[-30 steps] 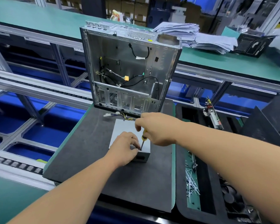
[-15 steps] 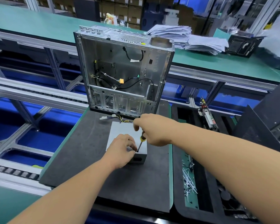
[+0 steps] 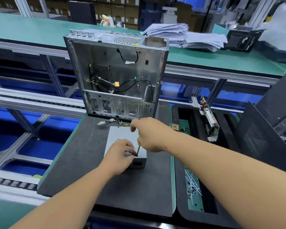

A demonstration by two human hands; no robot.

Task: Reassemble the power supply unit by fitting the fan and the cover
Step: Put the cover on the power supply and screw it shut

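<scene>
The dark foam mat (image 3: 76, 162) covers the counter (image 3: 2, 215) at the near left. On the mat lies the power supply unit (image 3: 120, 136), grey cover facing up, its wire bundle (image 3: 117, 122) leading out at the far edge. The left hand (image 3: 120, 156) rests on the near corner of the unit, its fingers (image 3: 130, 146) curled over the near edge and gripping the casing beside the tool tip. The screwdriver (image 3: 139, 147), yellow-handled, stands nearly upright with its tip on the cover near that front edge. The right hand (image 3: 151, 134) grasps the screwdriver handle, fingers clenched around it. Behind the unit an open computer chassis (image 3: 116, 73) stands upright on the far end of the mat, with loose cables inside. To the right, a black tray (image 3: 180, 187) holds white cable ties (image 3: 191, 184). A circuit board (image 3: 208, 119) stands on edge further right.
</scene>
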